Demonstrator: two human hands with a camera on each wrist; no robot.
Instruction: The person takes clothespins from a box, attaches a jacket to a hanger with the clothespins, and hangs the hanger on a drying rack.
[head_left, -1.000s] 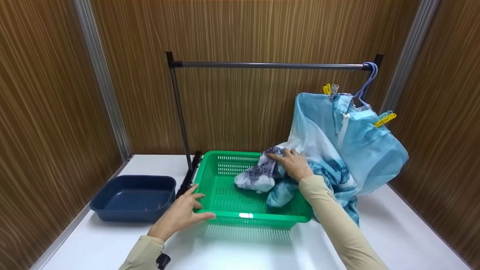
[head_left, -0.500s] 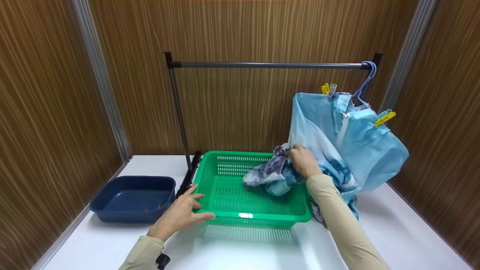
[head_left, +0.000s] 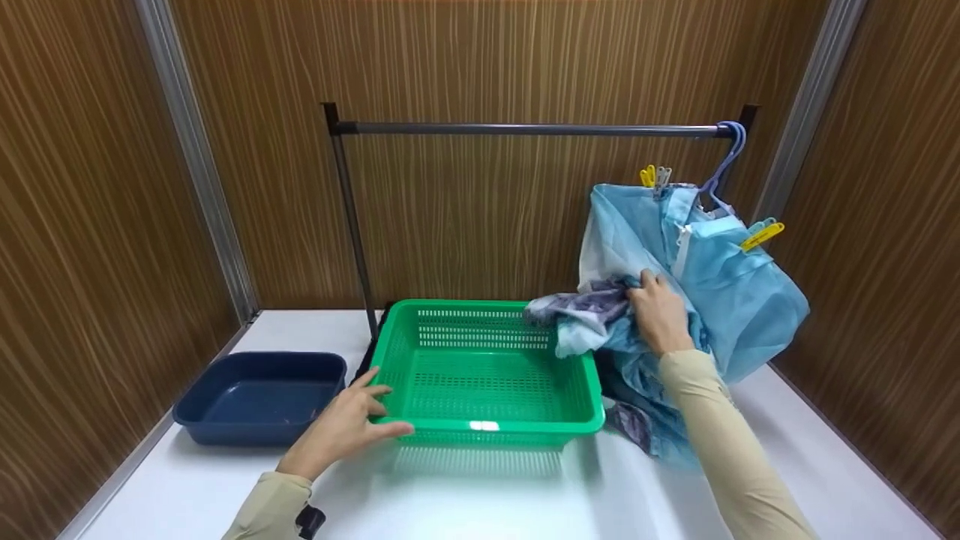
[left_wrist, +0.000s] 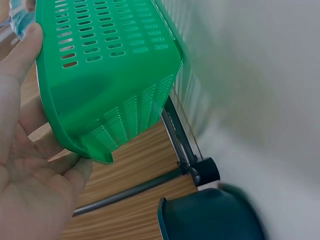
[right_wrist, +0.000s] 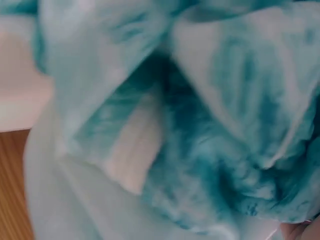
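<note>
A light blue and white skirt (head_left: 637, 232) with a zip hangs from a lilac hanger (head_left: 724, 161). My right hand (head_left: 660, 311) grips a bunched fold of its lower part, holding the purple-patterned end (head_left: 581, 304) over the basket's right rim. In the right wrist view, teal-and-white cloth (right_wrist: 200, 150) fills most of the picture, with only a bit of the hand at the lower right corner. A green perforated basket (head_left: 487, 427) stands in front of me. My left hand (head_left: 345, 427) holds its near left corner, thumb along the front and fingers over the side rim (left_wrist: 45, 100).
Yellow and pale clothespins (head_left: 761, 236) clamp the skirt's waistband. The hanger hooks over the right end of the grey rack bar (head_left: 525, 130). A dark blue tub (head_left: 262, 435) sits left of the basket. Wood-patterned walls (head_left: 480, 60) enclose the white table (head_left: 450, 502).
My right hand has moved right, drawing the skirt's lower part up and out of the basket toward its right rim. The basket has shifted slightly left with my left hand.
</note>
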